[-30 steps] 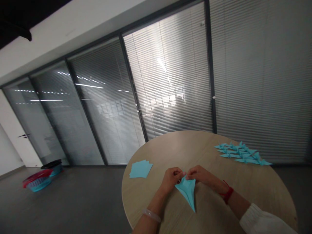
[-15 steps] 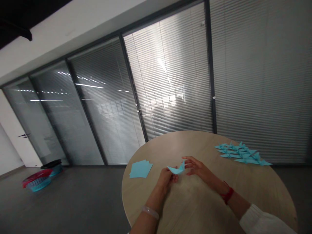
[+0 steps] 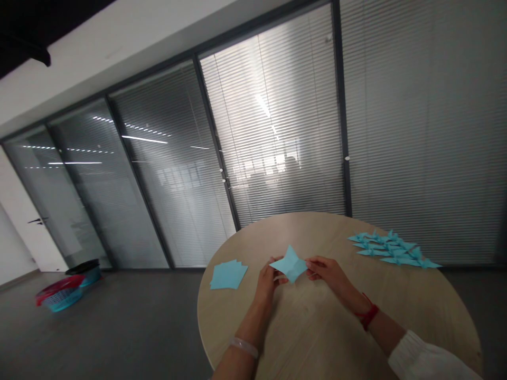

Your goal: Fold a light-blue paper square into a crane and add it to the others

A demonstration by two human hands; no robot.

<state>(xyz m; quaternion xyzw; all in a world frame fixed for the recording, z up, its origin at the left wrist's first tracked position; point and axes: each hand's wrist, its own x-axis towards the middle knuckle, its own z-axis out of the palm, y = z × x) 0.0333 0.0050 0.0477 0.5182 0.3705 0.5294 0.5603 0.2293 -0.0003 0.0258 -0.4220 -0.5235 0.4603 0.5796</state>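
A light-blue sheet of origami paper, partly opened into a four-pointed shape, is held up just above the round table. My left hand grips its left corner, the fingers partly behind the paper. At the opposite corner, my right hand pinches the paper between thumb and fingers. Left of my hands lies a small stack of blue paper sheets. Several folded blue paper cranes stand in close rows toward the table's right edge.
The round wooden table has a curved edge on both sides of me. On the floor at the left are a blue basket with a red rim and a dark-topped bin. Glass partitions with blinds stand behind the table.
The paper was a narrow folded kite shape pointing toward me. It has been lifted, turned and spread into a four-pointed form. My right hand let go midway and now pinches the right corner.
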